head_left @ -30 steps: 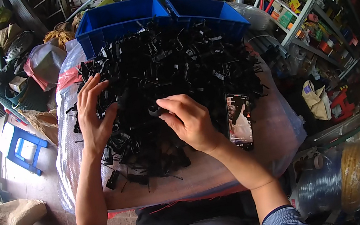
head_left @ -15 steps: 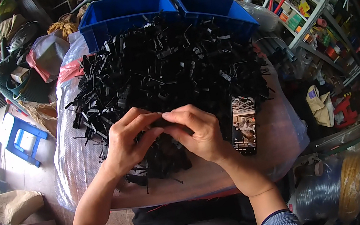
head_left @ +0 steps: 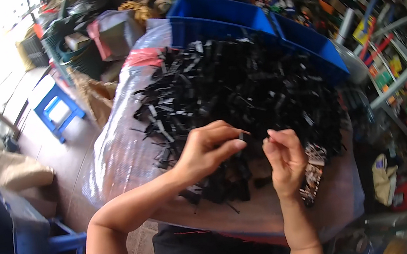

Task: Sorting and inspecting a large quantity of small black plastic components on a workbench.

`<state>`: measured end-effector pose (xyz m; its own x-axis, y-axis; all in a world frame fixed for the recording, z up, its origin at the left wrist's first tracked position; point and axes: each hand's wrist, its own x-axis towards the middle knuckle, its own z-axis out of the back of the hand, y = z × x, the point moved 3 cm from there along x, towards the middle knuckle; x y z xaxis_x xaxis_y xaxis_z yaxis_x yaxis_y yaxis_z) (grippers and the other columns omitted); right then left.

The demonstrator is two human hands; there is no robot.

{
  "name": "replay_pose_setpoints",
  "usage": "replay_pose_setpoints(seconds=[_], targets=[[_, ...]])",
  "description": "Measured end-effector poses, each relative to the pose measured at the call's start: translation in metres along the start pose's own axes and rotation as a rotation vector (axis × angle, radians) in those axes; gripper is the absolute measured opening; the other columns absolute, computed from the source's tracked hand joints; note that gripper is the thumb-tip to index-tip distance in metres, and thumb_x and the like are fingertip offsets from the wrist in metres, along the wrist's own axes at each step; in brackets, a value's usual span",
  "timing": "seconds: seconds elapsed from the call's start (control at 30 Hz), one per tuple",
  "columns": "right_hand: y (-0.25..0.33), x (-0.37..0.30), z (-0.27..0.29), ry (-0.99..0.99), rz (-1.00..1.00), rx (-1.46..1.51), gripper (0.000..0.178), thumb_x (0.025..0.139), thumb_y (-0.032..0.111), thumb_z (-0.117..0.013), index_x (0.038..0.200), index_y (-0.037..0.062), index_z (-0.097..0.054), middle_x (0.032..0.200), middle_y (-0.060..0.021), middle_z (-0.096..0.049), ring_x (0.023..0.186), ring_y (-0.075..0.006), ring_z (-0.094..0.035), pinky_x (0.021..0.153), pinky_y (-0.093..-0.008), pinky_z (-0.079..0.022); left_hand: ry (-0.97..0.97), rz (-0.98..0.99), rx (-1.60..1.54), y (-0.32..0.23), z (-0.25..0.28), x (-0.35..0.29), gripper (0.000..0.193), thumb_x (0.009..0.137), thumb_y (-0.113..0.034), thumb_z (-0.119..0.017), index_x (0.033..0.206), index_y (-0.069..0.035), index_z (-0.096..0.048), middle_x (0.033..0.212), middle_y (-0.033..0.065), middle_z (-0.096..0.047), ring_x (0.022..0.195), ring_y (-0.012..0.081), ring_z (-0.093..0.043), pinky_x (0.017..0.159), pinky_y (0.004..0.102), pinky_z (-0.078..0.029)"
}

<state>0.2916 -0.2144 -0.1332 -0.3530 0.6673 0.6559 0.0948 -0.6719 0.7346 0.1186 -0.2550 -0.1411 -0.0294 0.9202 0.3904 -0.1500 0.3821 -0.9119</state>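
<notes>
A heap of small black plastic parts (head_left: 239, 82) covers much of a sack-topped work surface (head_left: 197, 215). In front of it my left hand (head_left: 208, 150) is closed in a pinch, and a small, thin, pale piece shows between thumb and forefinger, too blurred to name. To its right, a short gap away, my right hand (head_left: 285, 159) is raised with its fingertips pinched together; a tiny dark bit shows at the tips, but I cannot make out what it is. A phone (head_left: 314, 173) with a lit screen lies partly hidden behind my right hand.
Two blue plastic bins (head_left: 219, 12) stand along the far side of the heap. On the floor at left are a blue stool (head_left: 56, 109) and a tan sack (head_left: 15, 168). Crowded shelves and a metal rack (head_left: 401, 73) line the back and right.
My hands, which met at the fingertips, have moved apart. The whole view has turned and shifted, so the heap and bins appear farther right. My right hand now covers part of the phone.
</notes>
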Motion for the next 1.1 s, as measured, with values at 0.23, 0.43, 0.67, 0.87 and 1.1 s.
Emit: replay_pose_setpoints(seconds=[0.23, 0.43, 0.67, 0.87, 1.1], targets=[[0.004, 0.002, -0.009, 0.127, -0.153, 0.100, 0.010, 0.085, 0.004, -0.060, 0.095, 0.0013, -0.058, 0.101, -0.0073, -0.055, 0.087, -0.0120, -0.053, 0.081, -0.0220, -0.041, -0.022, -0.202, 0.067, -0.005, -0.007, -0.008, 0.022, 0.077, -0.007, -0.070, 0.096, 0.002, -0.065, 0.086, 0.0121, -0.062, 0.075, 0.0200, -0.061, 0.064, 0.0288, -0.048], [-0.020, -0.004, -0.005, 0.186, -0.592, 0.613, 0.011, 0.085, 0.004, -0.059, 0.095, 0.0000, -0.056, 0.101, -0.0103, -0.061, 0.092, -0.0125, -0.055, 0.085, -0.0244, -0.042, -0.055, -0.516, 0.333, -0.014, -0.015, -0.011, 0.030, 0.069, -0.001, -0.072, 0.098, 0.001, -0.065, 0.086, 0.0127, -0.059, 0.072, 0.0246, -0.060, 0.062, 0.0302, -0.049], [0.015, 0.017, 0.000, 0.376, -0.026, -0.188, 0.043, 0.075, 0.006, -0.070, 0.114, 0.0000, -0.055, 0.107, -0.0106, -0.059, 0.098, -0.0228, -0.058, 0.088, -0.0303, -0.044, -0.166, 0.190, -0.304, -0.005, -0.005, -0.003, 0.020, 0.083, -0.015, -0.066, 0.089, 0.003, -0.063, 0.073, 0.0026, -0.059, 0.066, 0.0098, -0.054, 0.060, 0.0225, -0.044], [0.020, 0.002, -0.015, 0.227, 0.383, -0.690, 0.047, 0.069, 0.002, -0.072, 0.113, -0.0019, -0.055, 0.094, -0.0130, -0.059, 0.077, -0.0265, -0.057, 0.067, -0.0333, -0.048, -0.055, 0.336, -0.345, -0.001, -0.010, -0.007, 0.022, 0.087, -0.021, -0.062, 0.087, 0.001, -0.062, 0.071, -0.0010, -0.056, 0.068, 0.0056, -0.051, 0.062, 0.0207, -0.042], [0.012, -0.003, -0.021, 0.179, 0.390, -0.708, 0.038, 0.072, 0.000, -0.067, 0.107, -0.0041, -0.054, 0.079, -0.0125, -0.054, 0.064, -0.0261, -0.054, 0.056, -0.0342, -0.047, -0.074, 0.070, 0.071, -0.010, -0.019, -0.012, 0.024, 0.085, -0.018, -0.063, 0.088, 0.006, -0.061, 0.076, 0.0052, -0.055, 0.069, 0.0102, -0.053, 0.062, 0.0231, -0.042]])
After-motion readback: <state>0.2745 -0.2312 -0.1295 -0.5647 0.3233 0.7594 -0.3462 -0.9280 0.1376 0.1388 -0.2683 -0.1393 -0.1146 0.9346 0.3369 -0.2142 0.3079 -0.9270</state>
